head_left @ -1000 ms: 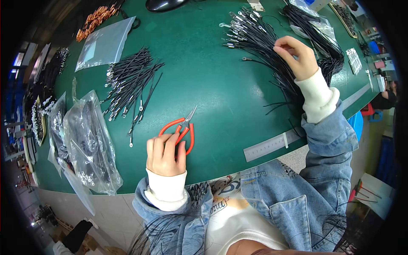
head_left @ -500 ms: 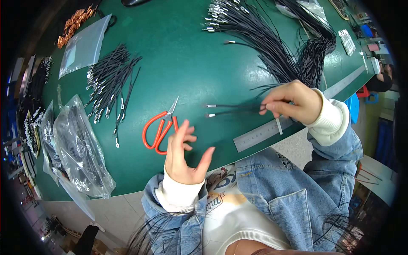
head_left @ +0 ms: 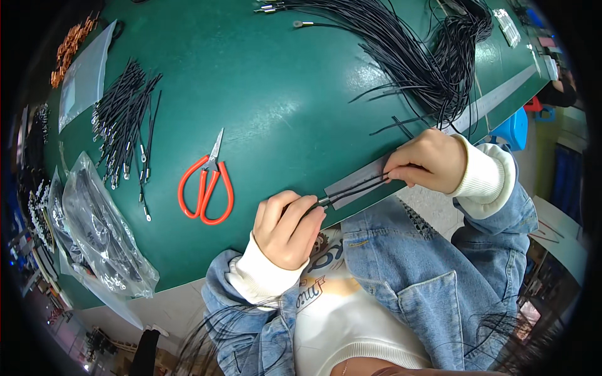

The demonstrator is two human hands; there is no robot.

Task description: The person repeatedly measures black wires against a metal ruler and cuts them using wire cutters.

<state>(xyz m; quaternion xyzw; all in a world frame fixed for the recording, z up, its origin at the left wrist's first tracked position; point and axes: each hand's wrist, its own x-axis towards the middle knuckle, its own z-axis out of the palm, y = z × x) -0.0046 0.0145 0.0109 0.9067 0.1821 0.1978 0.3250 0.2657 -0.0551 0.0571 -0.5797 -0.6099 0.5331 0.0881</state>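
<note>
- A person in a denim jacket with white cuffs works at a green table [head_left: 282,113], both hands at its near edge.
- The left hand [head_left: 288,227] is curled, its fingers closed on the metal-tipped ends of two thin black cables [head_left: 354,188]; thumb and forefinger pinch them just at the table's rim.
- The right hand [head_left: 429,161] is also closed, its fingertips pressed together on the same two cables further along, so the pair runs taut between the two hands.
- The cables lie along one grey strip ruler [head_left: 360,178] fixed at the table edge; the strip carries on to the right behind the right hand.
- One pair of red-handled scissors [head_left: 207,185] lies flat on the table to the left of the left hand, near it but apart, blades pointing away from the person.
- One large loose bundle of long black cables [head_left: 414,56] spreads over the far right of the table, too many to count; a few strands trail down close to the right hand.
- One pile of shorter cut cables with metal ends [head_left: 128,122] lies at the left, again beyond counting.
- Two clear plastic bags show: one crumpled, with dark parts in it [head_left: 103,232], at the near left corner, and one flat [head_left: 84,75] at the far left.
</note>
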